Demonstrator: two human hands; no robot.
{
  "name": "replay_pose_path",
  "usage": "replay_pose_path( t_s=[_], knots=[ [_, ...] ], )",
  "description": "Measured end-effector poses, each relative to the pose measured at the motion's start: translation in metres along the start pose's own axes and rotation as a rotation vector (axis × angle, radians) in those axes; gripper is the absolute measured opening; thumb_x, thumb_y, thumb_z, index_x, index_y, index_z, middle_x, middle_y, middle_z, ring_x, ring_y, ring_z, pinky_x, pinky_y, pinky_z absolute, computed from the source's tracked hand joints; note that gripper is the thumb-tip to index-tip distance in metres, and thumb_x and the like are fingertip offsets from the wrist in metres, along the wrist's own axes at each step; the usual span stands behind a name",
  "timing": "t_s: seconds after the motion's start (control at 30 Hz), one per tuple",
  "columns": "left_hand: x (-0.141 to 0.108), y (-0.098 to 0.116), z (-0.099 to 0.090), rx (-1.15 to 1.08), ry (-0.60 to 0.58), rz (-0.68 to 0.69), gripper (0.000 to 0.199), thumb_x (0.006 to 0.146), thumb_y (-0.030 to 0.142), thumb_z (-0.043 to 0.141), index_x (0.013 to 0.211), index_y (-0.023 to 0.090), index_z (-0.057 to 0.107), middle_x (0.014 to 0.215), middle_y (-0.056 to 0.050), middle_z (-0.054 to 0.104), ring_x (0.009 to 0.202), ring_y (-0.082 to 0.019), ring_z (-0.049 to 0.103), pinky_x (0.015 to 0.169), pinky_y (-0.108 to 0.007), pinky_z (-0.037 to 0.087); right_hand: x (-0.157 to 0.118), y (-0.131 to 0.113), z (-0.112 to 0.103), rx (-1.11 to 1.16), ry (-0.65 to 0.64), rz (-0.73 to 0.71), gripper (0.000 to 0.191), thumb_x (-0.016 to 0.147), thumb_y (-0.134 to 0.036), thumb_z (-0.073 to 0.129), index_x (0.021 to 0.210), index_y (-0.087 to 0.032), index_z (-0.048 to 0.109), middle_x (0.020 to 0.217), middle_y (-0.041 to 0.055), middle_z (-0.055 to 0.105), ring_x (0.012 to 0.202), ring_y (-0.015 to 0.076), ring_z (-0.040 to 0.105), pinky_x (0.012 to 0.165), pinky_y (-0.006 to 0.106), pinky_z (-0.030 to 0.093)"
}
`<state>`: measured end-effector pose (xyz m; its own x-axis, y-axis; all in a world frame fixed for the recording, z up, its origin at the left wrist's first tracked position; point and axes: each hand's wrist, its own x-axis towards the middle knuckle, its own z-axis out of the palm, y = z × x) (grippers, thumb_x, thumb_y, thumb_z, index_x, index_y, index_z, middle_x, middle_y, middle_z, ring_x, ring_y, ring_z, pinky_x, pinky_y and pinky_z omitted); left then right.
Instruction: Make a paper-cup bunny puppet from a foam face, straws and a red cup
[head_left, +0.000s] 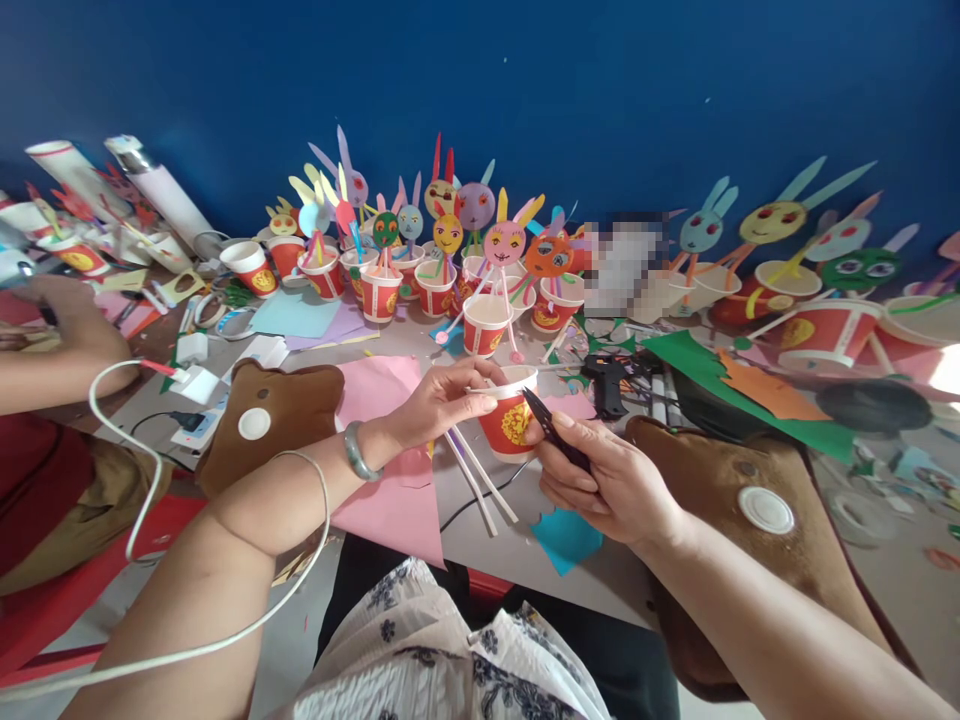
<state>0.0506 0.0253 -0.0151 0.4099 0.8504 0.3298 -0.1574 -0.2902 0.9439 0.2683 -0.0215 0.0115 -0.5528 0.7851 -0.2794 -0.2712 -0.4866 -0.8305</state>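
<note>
A red paper cup [513, 422] with a white rim and gold print is upright in front of me. My left hand [450, 398] grips its rim, fingers inside and thumb outside. In my right hand [581, 460] is a slim black pointed tool [559, 432], its exact kind unclear, with the tip close to the cup's rim. Fingers of that hand also come near the cup's right side. Two pale paper sticks [476, 480] slant down beside the cup; whether they are joined to it I cannot tell. Below my right hand lies a blue paper scrap [568, 540].
Several cups with paper rabbit heads [504, 242] line the wall. A black glue gun [609, 385] lies right of my cup. Brown plush cushions [270, 415] flank it, with pink paper [390, 500] at left. A white cable [324, 520] crosses my left arm. Another person's arm [67, 345] is at far left.
</note>
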Motion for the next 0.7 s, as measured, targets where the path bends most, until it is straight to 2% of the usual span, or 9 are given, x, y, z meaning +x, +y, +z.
replay_pose_path(
  t_s=[0.23,0.53,0.7],
  knots=[
    [-0.0008,-0.0006,0.0015,0.001,0.006,0.02,0.018,0.088,0.034,0.068,0.078,0.018,0.069,0.107,-0.006,0.063,0.107,-0.019,0.059,0.1,-0.035,0.043,0.0004,0.0002,0.0029,0.027,0.037,0.01,0.029,0.091,-0.047,0.061,0.086,-0.019,0.057,0.043,-0.0111,0.03,0.032,0.0035,0.014,0.036,0.021,0.018],
    [0.0009,0.0035,0.0019,-0.033,0.002,-0.026,0.02,0.084,0.037,0.07,0.078,0.018,0.071,0.105,-0.007,0.062,0.105,-0.02,0.059,0.096,-0.035,0.046,0.0001,-0.0003,0.0011,-0.012,0.031,0.023,0.032,0.09,-0.051,0.061,0.086,-0.02,0.058,0.042,-0.0116,0.028,0.032,0.004,0.014,0.035,0.02,0.019],
    [0.0026,0.0083,-0.004,-0.042,-0.051,-0.065,0.018,0.082,0.036,0.072,0.077,0.019,0.072,0.107,-0.007,0.063,0.103,-0.02,0.061,0.092,-0.034,0.048,0.0005,-0.0043,0.0002,-0.069,0.028,0.011,0.035,0.089,-0.053,0.061,0.082,-0.019,0.058,0.041,-0.0117,0.027,0.032,0.0033,0.014,0.035,0.019,0.016]
  ],
)
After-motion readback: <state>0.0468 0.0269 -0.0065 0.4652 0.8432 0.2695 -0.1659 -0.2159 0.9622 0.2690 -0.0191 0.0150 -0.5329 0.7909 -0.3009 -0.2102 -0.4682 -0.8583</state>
